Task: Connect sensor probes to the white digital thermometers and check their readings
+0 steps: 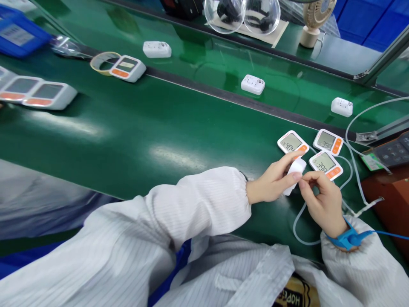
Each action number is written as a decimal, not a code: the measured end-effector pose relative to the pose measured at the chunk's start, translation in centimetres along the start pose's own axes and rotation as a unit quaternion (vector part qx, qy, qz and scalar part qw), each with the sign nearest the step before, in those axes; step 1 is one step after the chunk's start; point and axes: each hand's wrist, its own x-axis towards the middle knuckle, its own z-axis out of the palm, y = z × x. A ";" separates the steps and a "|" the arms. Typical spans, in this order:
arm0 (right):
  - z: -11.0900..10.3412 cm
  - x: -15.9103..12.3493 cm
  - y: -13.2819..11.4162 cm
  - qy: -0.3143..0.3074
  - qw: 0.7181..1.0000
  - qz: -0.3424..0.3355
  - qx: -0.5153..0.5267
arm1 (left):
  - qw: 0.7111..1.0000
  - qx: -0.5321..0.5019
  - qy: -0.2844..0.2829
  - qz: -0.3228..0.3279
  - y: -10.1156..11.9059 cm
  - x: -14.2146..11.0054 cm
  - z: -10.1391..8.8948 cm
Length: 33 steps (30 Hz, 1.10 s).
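By the near edge of our glossy green worktop (143, 115), at right, the looped translucent tube (294, 228) could snag our right hand (326, 207), jolting the white rounded plastic device (298, 165) loose. Our left hand (271, 181) grasps it between thumb and fingers; our right pinches just beside it, on what we cannot tell.

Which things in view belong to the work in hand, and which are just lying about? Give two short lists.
Apparently in use:
white device, held in the left hand, right hand close beside it
three monitors showing digits
whitish tubing

Apparently just lying about:
fan
yellowish ring
blue bin
clear round containers
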 end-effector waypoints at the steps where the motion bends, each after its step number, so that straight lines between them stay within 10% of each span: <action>1: -0.1 0.0 0.1 0.009 1.000 0.003 -0.001 | 0.999 -0.030 -0.009 -0.009 0.0 0.0 0.0; 8: -0.4 0.3 0.4 0.056 0.997 -0.022 -0.039 | 0.992 -0.059 0.060 -0.092 0.0 0.3 0.1; 13: 0.4 -0.6 0.6 -0.049 0.997 0.023 0.060 | 0.983 -0.073 0.138 -0.093 -0.2 0.8 0.2; 24: 0.2 -0.8 1.2 0.003 0.990 0.123 0.065 | 0.977 -0.166 -0.074 -0.114 0.9 0.9 -0.8; 33: 0.4 -0.7 1.4 0.005 0.987 0.128 0.094 | 0.973 -0.177 -0.104 -0.103 0.7 0.8 -0.8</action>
